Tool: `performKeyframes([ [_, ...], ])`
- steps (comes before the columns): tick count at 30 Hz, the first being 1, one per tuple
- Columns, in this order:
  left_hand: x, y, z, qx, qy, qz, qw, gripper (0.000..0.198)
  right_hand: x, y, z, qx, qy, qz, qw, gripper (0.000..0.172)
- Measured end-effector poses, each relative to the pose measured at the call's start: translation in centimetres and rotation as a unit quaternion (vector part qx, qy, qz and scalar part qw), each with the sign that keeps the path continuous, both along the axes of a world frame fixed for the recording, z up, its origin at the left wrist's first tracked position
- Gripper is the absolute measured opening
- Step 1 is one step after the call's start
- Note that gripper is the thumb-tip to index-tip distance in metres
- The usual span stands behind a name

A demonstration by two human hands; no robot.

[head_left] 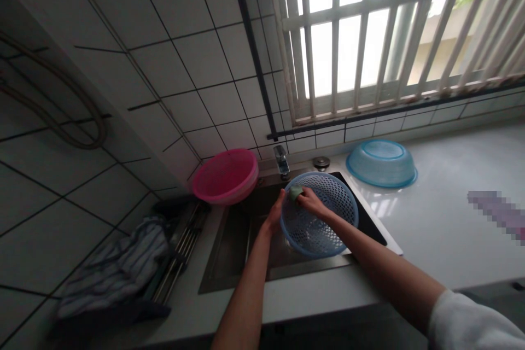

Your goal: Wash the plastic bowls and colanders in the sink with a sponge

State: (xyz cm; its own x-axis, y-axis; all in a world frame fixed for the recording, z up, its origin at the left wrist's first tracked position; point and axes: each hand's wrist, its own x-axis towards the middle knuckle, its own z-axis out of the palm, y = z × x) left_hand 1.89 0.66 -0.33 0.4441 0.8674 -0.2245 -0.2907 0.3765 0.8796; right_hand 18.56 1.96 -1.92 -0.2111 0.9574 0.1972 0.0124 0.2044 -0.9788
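About the sink [311, 266] are counted: one faucet [281, 161] behind, two basins [223, 178] [381, 164], left and right, one colander [305, 229], one green object [295, 192] and two hands [277, 211] [308, 200] above.

Showing only part of the sink [235, 249] beneath a blue colander [318, 240], cropping a white sleeve [471, 322], blurring a purplish shape [498, 210].

A round blue plastic basket [314, 238], its wall full of small holes, sits mouth up, tilted, its rim beside the left hand [275, 213]. Pinched in the right hand [310, 202], a small green sponge or cloth [295, 192] sits at the basket's inner side.
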Motion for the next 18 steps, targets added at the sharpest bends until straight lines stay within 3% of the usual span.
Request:
performKeyframes([
  [3,-0.4,0.4,-0.4,0.013,0.035,0.05,0.998,0.073,-1.5,-1.1,-1.1,-0.046,-0.089,0.163,0.981,0.01],
  [5,-0.7,0.5,-0.5,0.027,0.04,0.068,0.996,0.069,-2.1,-1.4,-1.5,-0.07,-0.109,0.217,0.968,0.011],
  [7,-0.7,0.5,-0.4,0.021,0.044,0.05,0.998,0.066,-1.8,-1.2,-1.3,-0.058,-0.07,0.176,0.98,0.013],
  [10,-0.2,0.1,0.1,0.01,0.014,-0.005,1.0,0.063,-0.2,0.1,-0.5,-0.022,0.023,-0.024,0.999,0.019],
  [13,0.4,-0.3,0.6,0.027,-0.036,-0.031,0.998,0.061,1.4,1.4,0.1,-0.038,0.053,-0.185,0.981,0.021],
  [15,0.5,-0.3,0.6,0.038,-0.045,-0.025,0.998,0.061,1.7,1.7,0.2,-0.043,0.052,-0.205,0.976,0.021],
  [18,0.3,0.1,0.0,0.03,-0.02,-0.018,0.999,0.064,1.1,1.0,-0.2,-0.018,0.024,-0.102,0.994,0.018],
])
